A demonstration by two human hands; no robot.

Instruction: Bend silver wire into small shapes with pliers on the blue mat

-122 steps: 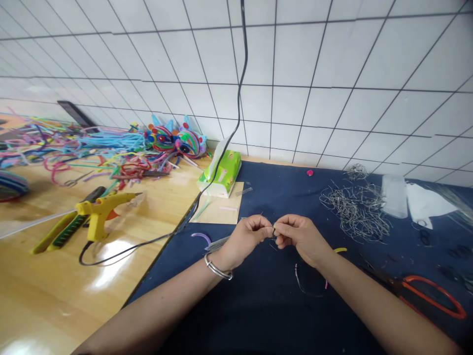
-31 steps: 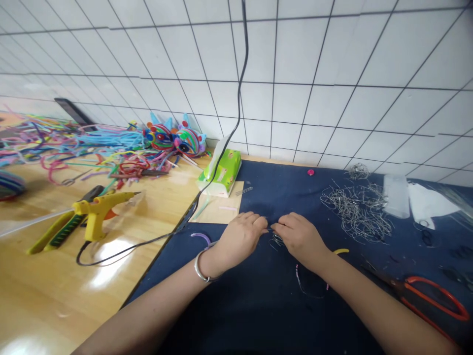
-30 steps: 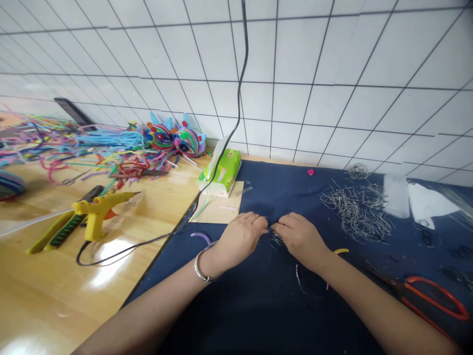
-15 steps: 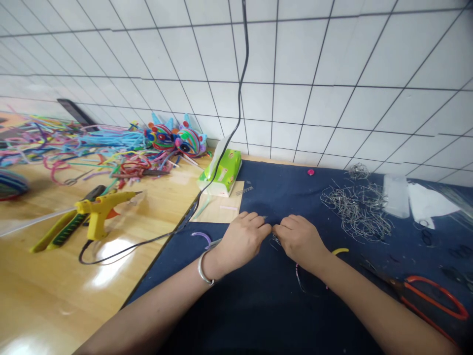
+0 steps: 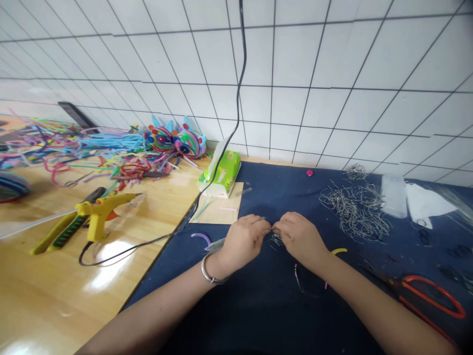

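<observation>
My left hand and my right hand meet fingertip to fingertip above the dark blue cloth. Both are closed in a pinch on a thin wire, of which only a short grey bit shows between them. Just below the fingertips lies a small bunch of bent wire. A strand with pink beads rests on the cloth by my right wrist. Beside my left wrist are a bundle of straight wires and a purple curved strip. The yellow curved piece is partly behind my right forearm.
On the right are a tangle of wire, a clear plastic box and orange-handled scissors. To the left lie a yellow glue gun, yellow-handled pliers and colourful pipe cleaners. A green tissue pack stands near the wall, crossed by a black cable.
My right hand has turned slightly and its fingers have shifted up a little. A short bit of wire between the fingertips shows more clearly. The view has moved slightly.
</observation>
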